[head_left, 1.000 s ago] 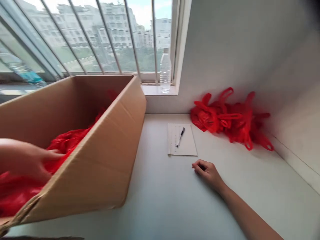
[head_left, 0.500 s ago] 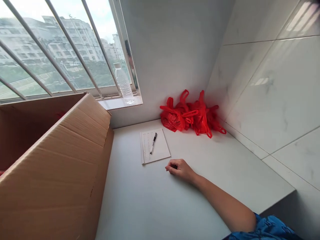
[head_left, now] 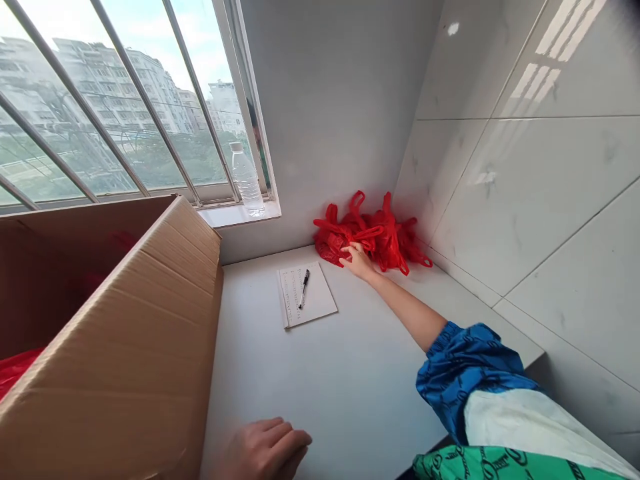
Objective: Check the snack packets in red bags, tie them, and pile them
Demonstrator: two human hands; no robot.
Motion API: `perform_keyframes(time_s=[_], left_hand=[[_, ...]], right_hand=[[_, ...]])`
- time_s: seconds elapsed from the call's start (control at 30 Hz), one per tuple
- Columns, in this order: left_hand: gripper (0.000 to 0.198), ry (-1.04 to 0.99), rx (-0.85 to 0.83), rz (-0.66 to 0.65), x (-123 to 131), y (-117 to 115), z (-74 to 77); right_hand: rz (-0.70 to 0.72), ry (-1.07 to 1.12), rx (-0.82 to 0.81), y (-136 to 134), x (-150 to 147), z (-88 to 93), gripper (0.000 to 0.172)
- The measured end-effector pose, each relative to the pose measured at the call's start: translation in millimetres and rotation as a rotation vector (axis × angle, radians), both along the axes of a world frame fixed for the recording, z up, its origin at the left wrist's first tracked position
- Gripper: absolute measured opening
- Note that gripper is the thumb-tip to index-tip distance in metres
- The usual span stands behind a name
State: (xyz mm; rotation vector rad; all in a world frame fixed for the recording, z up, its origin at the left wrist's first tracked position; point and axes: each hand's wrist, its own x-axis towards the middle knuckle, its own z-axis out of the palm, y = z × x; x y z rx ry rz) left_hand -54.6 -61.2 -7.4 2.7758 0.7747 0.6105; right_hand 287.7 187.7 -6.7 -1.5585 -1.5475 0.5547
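My right hand (head_left: 357, 261) is stretched forward to the front of a pile of red plastic bags (head_left: 390, 247) at the back of the white tabletop. Its thumb and fingers are apart, and the fingertips are at the leftmost bag; whether they touch it I cannot tell. Low in the view, my left hand (head_left: 267, 450) is curled over the tabletop's near part with its fingers together, and nothing shows in it. Between the hands lies a white notebook (head_left: 320, 303) with rows of small marks. A black-capped pen (head_left: 304, 288) rests on its page.
A large open cardboard box (head_left: 150, 333) stands on the left, with red plastic (head_left: 17, 370) inside. On the windowsill a clear water bottle (head_left: 247, 180) stands by the barred window. Grey wall and marbled tiles (head_left: 500, 200) bound the white tabletop (head_left: 320, 380) behind and right.
My right hand has moved forward from beside the notebook to the red bags, and its fingers have opened. My left hand has come into view at the bottom. The view has shifted slightly.
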Motion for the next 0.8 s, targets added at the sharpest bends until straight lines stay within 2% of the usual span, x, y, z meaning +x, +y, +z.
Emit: perform_keyframes(time_s=[0.1, 0.2, 0.33, 0.4, 0.5, 0.6, 0.67, 0.73, 0.8], left_hand=[[0.02, 0.027, -0.092, -0.044, 19, 12, -27.4], [0.022, -0.013, -0.204, 0.017, 24, 21, -42.3], [0.023, -0.027, -0.299, 0.06, 20, 26, -45.5], [0.024, -0.016, -0.345, 0.062, 18, 25, -43.8], [0.024, -0.026, -0.463, 0.084, 18, 25, -40.8], [0.028, -0.137, -0.736, 0.121, 18, 29, -38.2], [0.032, -0.266, -0.894, 0.171, 18, 36, -35.7], [0.041, -0.426, -0.928, 0.28, 20, 46, -31.4], [0.056, -0.578, -0.871, 0.431, 24, 57, -25.7]], right_hand=[[-0.106, -0.031, -0.017, 22, 8, 1.4, 0.038], [-0.165, -0.015, -0.007, 24, 7, -3.8, 0.042], [-0.201, 0.052, 0.096, 9, 12, 1.3, 0.034], [-0.223, 0.095, 0.186, -4, 18, 11.6, 0.03], [-0.23, 0.169, 0.315, -33, 24, 31.4, 0.034], [-0.173, 0.236, 0.368, -67, 23, 49.7, 0.041], [-0.066, 0.339, 0.332, -89, 16, 58.2, 0.04], [0.08, 0.491, 0.237, -107, 7, 61.3, 0.037], [0.206, 0.609, 0.11, -120, -3, 56.8, 0.034]])
